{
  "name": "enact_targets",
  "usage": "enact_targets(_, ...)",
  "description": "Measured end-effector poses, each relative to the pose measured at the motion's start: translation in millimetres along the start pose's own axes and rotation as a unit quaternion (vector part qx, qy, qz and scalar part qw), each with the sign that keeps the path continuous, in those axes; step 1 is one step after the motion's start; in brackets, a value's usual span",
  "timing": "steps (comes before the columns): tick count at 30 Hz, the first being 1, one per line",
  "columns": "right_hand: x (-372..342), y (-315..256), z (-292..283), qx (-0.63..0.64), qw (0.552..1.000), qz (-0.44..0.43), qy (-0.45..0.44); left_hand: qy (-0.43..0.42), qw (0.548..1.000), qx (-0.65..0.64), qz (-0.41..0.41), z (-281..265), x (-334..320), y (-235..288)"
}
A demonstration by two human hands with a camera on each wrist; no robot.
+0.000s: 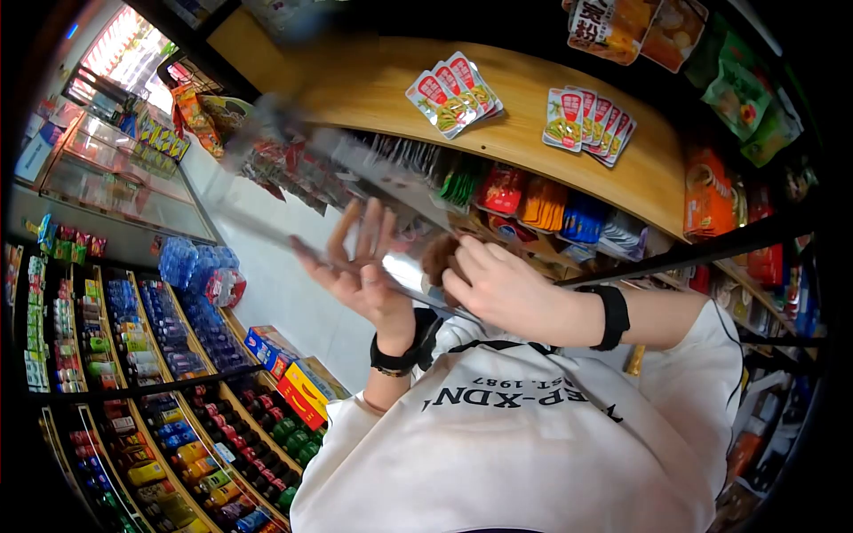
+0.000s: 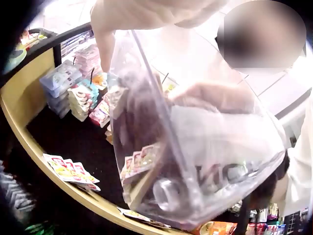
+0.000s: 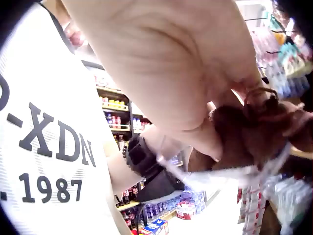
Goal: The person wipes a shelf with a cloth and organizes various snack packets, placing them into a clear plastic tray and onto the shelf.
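My left hand (image 1: 369, 275) holds a clear plastic box (image 1: 391, 191), its fingers spread and seen partly through the clear wall. The box (image 2: 195, 142) hangs tilted in front of my chest, and in the left wrist view a finger of the left hand (image 2: 146, 14) reaches down along its side. My right hand (image 1: 506, 284) grips a bunched brown cloth (image 1: 438, 258) at the box. Close up in the right wrist view, the cloth (image 3: 234, 142) bulges out under the curled fingers, beside a clear edge of the box.
A wooden shelf top (image 1: 355, 89) in front carries two fanned groups of red-and-white packets (image 1: 455, 93). Below it hang rows of snack packets (image 1: 542, 202). Drink shelves (image 1: 204, 435) stand at the left, with wrapped bottle packs (image 1: 200, 266) and cartons (image 1: 302, 391) on the floor.
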State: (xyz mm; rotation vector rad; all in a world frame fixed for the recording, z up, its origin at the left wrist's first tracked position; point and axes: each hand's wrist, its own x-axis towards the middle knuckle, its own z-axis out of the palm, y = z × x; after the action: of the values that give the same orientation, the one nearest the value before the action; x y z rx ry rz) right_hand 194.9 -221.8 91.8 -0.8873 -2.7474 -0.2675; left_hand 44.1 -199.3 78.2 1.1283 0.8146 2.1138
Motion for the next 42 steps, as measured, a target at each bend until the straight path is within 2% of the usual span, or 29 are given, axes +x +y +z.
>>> enact_targets(1,-5,-1,4,0.064,0.997,0.042,-0.014,-0.005,0.999,-0.010,0.031,-1,2,0)
enact_targets(2,-7,0,7,0.113,0.991,0.061,0.029,-0.024,0.998,-0.005,0.058,0,1,1)
enact_targets(3,-8,-3,8,0.112,0.991,0.064,0.030,-0.040,0.996,-0.001,0.085,1,-1,0)
enact_targets(5,-7,-12,13,0.146,0.981,0.127,0.034,-0.067,0.992,0.012,0.107,5,-8,-6)
enact_targets(7,-11,-11,22,0.182,0.973,0.136,0.037,-0.096,0.986,0.026,0.131,5,-14,-9)
enact_targets(9,-17,-9,26,0.385,0.906,0.171,0.020,-0.102,0.991,0.048,0.073,3,-19,-8)
enact_targets(10,-19,-8,24,0.465,0.870,0.166,0.004,-0.099,0.988,0.072,0.094,4,-20,-10)
enact_targets(11,-22,-8,26,0.463,0.870,0.169,0.009,-0.105,0.987,0.070,0.096,5,-22,-10)
enact_targets(13,-30,-10,31,0.549,0.813,0.191,0.019,-0.112,0.988,0.068,0.080,9,-28,-10)
enact_targets(15,-36,-7,27,0.554,0.806,0.212,-0.002,-0.126,0.988,0.056,0.072,15,-32,-10)
enact_targets(17,-41,1,23,0.752,0.598,0.274,-0.040,-0.136,0.990,0.040,0.010,15,-34,-16)
enact_targets(18,-44,6,35,0.734,0.649,0.195,0.047,-0.137,0.990,0.039,0.013,17,-32,-19)
enact_targets(19,-45,14,21,0.734,0.649,0.191,0.059,-0.138,0.990,0.035,0.016,16,-32,-21)
enact_targets(21,-43,32,-29,0.674,0.693,0.251,0.057,-0.141,0.988,0.054,0.011,14,-30,-25)
enact_targets(23,-32,48,-59,0.713,0.624,0.298,0.117,-0.161,0.986,0.044,0.000,12,-34,-22)
enact_targets(24,-22,63,-64,0.562,0.767,0.213,0.226,-0.156,0.985,-0.013,-0.070,12,-38,-20)
enact_targets(25,-11,72,-67,0.376,0.861,0.114,0.323,-0.151,0.976,-0.070,-0.139,13,-41,-19)
enact_targets(26,2,68,-69,0.361,0.856,0.117,0.351,-0.150,0.970,-0.097,-0.165,15,-45,-18)
enact_targets(27,11,69,-64,0.363,0.876,0.112,0.297,-0.145,0.970,-0.076,-0.180,19,-47,-15)
enact_targets(28,21,71,-52,0.224,0.929,0.086,0.282,-0.146,0.970,-0.069,-0.182,22,-50,-13)
enact_targets(29,28,74,-40,0.081,0.961,0.059,0.258,-0.146,0.970,-0.063,-0.185,23,-52,-12)
enact_targets(30,31,75,-33,0.017,0.976,0.061,0.207,-0.147,0.969,-0.061,-0.189,22,-54,-12)
enact_targets(31,32,71,-29,0.021,0.976,0.065,0.205,-0.137,0.974,-0.018,-0.179,21,-54,-13)
enact_targets(33,35,68,-21,-0.095,0.982,0.038,0.157,-0.125,0.977,0.027,-0.168,15,-54,-10)
enact_targets(35,31,50,-9,-0.114,0.988,-0.008,0.104,-0.104,0.968,-0.040,-0.224,4,-54,-9)
enact_targets(37,13,31,8,-0.119,0.990,-0.023,0.067,-0.068,0.975,-0.017,-0.211,-1,-47,-13)
enact_targets(39,-6,15,17,-0.080,0.993,-0.031,0.078,-0.048,0.975,-0.056,-0.208,-5,-36,-14)
enact_targets(41,-25,4,24,-0.007,0.998,-0.034,0.053,-0.033,0.984,-0.028,-0.173,-11,-28,-17)
enact_targets(42,-35,-1,25,0.059,0.998,-0.025,0.011,-0.031,0.990,-0.015,-0.140,-14,-22,-16)
